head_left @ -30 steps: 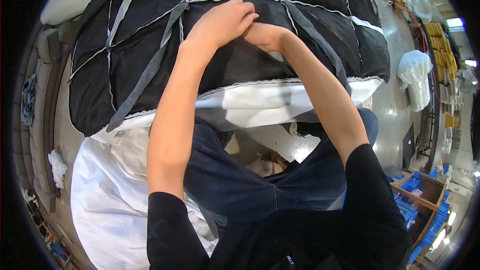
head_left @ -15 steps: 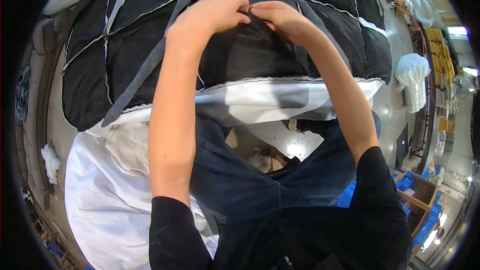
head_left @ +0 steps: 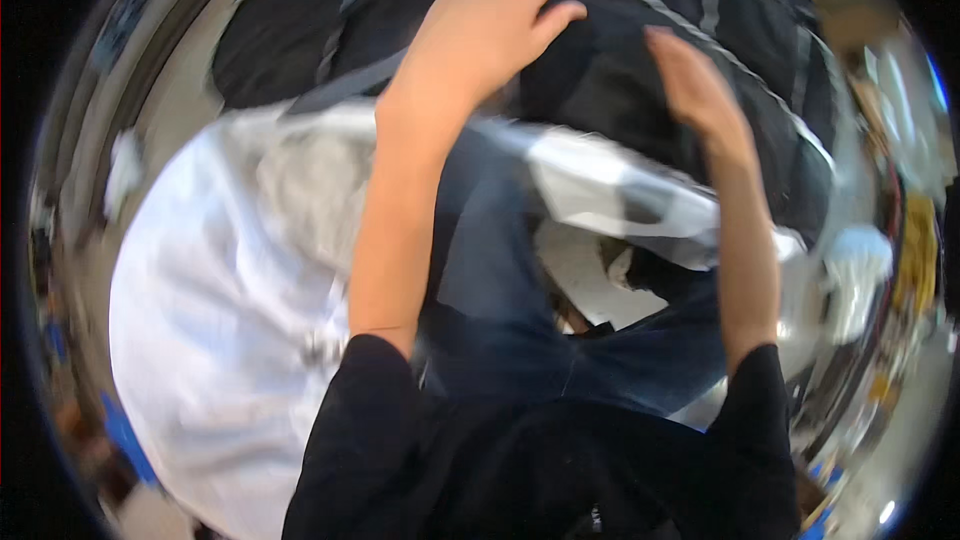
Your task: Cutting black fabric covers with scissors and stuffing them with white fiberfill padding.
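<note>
Head view blurred: left hand (head_left: 490,25) fingertips curled into black quilt (head_left: 620,70).

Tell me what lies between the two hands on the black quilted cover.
In the head view, only a bulged stretch of the black quilted cover with its grey seam lies between the left hand and the right hand; no other thing shows there.

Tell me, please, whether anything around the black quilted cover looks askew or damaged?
Nothing stands out as damaged. The black quilted cover bunches under the left hand, the right hand is open beside it; motion blur hides finer detail.
</note>
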{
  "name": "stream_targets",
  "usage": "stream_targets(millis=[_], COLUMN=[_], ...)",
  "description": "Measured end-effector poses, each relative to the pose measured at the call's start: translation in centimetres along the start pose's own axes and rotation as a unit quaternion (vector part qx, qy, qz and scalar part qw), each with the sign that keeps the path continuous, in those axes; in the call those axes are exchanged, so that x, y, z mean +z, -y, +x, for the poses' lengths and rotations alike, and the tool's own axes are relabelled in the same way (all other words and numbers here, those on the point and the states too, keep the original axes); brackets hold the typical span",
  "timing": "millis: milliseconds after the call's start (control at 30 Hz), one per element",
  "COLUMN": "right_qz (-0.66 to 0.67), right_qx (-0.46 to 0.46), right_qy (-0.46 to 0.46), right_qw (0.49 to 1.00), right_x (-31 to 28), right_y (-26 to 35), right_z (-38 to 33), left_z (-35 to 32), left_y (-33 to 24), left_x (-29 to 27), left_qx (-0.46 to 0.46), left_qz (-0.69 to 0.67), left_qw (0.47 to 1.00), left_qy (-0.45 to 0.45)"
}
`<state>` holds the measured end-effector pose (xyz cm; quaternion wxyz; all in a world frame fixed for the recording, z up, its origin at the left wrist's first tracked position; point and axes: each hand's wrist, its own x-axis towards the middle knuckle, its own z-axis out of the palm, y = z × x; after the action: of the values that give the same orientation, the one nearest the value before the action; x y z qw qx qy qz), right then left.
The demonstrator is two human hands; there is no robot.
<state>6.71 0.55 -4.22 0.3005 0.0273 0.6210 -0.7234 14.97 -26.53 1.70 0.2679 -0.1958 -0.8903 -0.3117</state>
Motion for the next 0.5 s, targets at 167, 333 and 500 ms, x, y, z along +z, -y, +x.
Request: stream_targets(millis=[167,333,500], right_qz=[-0.25,-0.403,-0.5], right_qx=[-0.086,-0.202,-0.242], right_qy=[-0.097,-0.05,-0.066], right_qw=[0.96,0.891,0.829], right_x=[-4.1,-4.5,-3.5], right_y=[-3.2,-9.4,-10.8], right_z=[-8.3,-11.6,-13.0], left_z=[-29.4,-73.5,-81.8], left_y=[0.9,-9.9,-19.9], left_x=[-10.3,-14.5,-5.9], left_qx=[-0.407,-0.843,-0.877], left_qz=[0.236,0.107,0.082], left_qw=[0.883,0.447,0.413], left_qy=[0.013,0.279,0.232])
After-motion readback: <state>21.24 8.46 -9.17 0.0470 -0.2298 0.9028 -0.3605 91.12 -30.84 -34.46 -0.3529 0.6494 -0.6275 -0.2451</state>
